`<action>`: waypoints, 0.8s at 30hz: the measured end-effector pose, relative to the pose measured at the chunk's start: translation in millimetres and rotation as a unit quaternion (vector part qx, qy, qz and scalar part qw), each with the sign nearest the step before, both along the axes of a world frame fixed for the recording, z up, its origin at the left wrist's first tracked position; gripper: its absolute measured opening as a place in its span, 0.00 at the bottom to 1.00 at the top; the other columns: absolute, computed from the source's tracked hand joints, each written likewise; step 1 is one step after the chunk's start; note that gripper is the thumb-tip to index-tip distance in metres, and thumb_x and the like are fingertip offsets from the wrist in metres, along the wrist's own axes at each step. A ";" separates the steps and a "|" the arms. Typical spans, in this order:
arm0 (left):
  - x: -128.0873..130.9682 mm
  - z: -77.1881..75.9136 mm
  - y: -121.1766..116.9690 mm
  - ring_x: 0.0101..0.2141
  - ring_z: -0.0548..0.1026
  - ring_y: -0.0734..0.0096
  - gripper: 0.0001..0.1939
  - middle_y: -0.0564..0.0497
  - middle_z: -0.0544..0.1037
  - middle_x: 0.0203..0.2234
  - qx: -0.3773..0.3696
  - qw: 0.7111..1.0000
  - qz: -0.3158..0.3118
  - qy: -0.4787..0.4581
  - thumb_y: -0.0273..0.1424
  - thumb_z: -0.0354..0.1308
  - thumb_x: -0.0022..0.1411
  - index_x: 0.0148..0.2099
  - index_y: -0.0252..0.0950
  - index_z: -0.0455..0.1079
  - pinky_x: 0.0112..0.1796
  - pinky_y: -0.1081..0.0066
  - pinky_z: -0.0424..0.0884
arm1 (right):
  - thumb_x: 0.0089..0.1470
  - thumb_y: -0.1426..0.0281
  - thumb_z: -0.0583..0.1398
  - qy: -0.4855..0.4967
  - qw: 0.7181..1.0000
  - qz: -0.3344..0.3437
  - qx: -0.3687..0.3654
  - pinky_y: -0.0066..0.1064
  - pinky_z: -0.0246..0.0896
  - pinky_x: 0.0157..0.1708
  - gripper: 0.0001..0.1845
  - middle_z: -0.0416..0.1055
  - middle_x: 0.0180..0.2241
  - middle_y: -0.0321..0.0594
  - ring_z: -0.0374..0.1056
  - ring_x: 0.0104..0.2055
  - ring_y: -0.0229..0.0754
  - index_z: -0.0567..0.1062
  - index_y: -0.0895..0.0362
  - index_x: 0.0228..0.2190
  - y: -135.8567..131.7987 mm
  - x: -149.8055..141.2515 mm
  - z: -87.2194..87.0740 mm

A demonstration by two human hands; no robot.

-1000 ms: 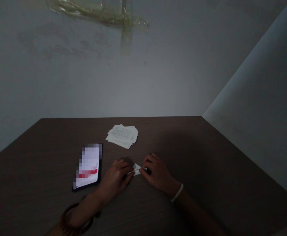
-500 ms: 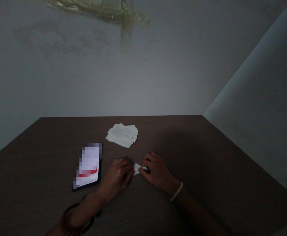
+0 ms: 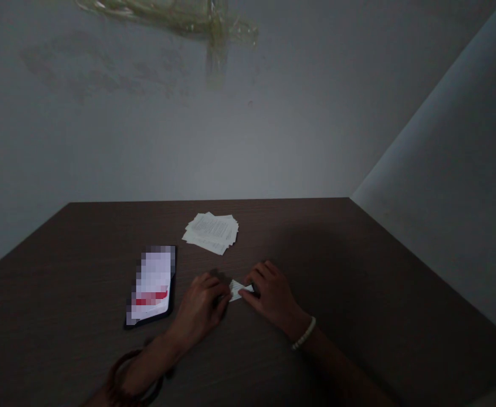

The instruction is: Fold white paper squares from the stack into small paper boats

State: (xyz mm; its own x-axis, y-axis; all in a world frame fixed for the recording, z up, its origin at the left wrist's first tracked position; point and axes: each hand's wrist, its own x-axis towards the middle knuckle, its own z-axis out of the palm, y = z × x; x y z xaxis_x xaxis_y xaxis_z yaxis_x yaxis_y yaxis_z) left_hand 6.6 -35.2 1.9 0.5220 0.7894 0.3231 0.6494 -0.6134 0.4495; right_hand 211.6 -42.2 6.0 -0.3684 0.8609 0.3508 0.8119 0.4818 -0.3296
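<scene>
A small piece of printed paper (image 3: 235,290), seemingly folded, lies low over the dark table between my two hands. My left hand (image 3: 203,302) pinches its left end between thumb and fingers. On the other side, the thumb and fingers of my right hand (image 3: 271,294) close on its right part, where a white edge stands up slightly. The fingers cover both ends of the paper, so its full shape is hidden. Beyond my hands sits a loose stack of printed paper sheets (image 3: 211,232), fanned unevenly.
A phone (image 3: 152,285) with a lit, blurred screen lies left of my left hand. The dark wooden table (image 3: 315,226) meets a grey wall (image 3: 248,141) at the back, and another wall slants along the right. Yellowed tape (image 3: 180,20) sticks to the wall high up.
My right hand's fingers have shifted very slightly over the paper. The left hand keeps its hold, and the stack and phone stay in place.
</scene>
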 end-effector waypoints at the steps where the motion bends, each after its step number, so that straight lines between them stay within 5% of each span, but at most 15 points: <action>1: 0.5 0.8 -0.6 0.35 0.70 0.60 0.08 0.48 0.75 0.29 0.003 1.000 0.003 0.001 0.26 0.54 0.62 0.33 0.36 0.74 0.37 0.60 0.65 | 0.54 0.67 0.65 -0.017 1.000 0.013 0.017 0.37 0.58 0.42 0.07 0.69 0.37 0.41 0.61 0.42 0.46 0.73 0.56 0.34 -1.3 0.6 0.3; 8: 2.2 2.6 -1.0 0.33 0.69 0.62 0.08 0.48 0.74 0.27 0.019 1.000 0.009 0.010 0.25 0.52 0.60 0.32 0.36 0.72 0.35 0.63 0.65 | 0.61 0.70 0.58 -0.103 0.980 0.152 0.071 0.35 0.54 0.37 0.06 0.67 0.36 0.39 0.59 0.39 0.43 0.76 0.52 0.37 -6.8 5.1 0.7; 24: 0.5 -0.8 -0.8 0.35 0.69 0.60 0.07 0.48 0.74 0.28 0.017 1.000 0.016 0.011 0.26 0.53 0.61 0.33 0.36 0.72 0.37 0.60 0.66 | 0.51 0.78 0.61 -0.058 0.996 0.061 0.001 0.36 0.54 0.39 0.13 0.65 0.34 0.41 0.59 0.39 0.45 0.79 0.49 0.36 -1.0 36.1 2.1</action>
State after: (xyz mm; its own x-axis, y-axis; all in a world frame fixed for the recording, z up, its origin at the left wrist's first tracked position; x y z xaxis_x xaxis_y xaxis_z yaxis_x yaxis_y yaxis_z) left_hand 7.1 -36.0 1.0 0.5036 0.7946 0.3392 0.6783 -0.6068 0.4143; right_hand 247.7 -43.2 8.0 -0.5090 0.8059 0.3024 0.7793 0.5806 -0.2358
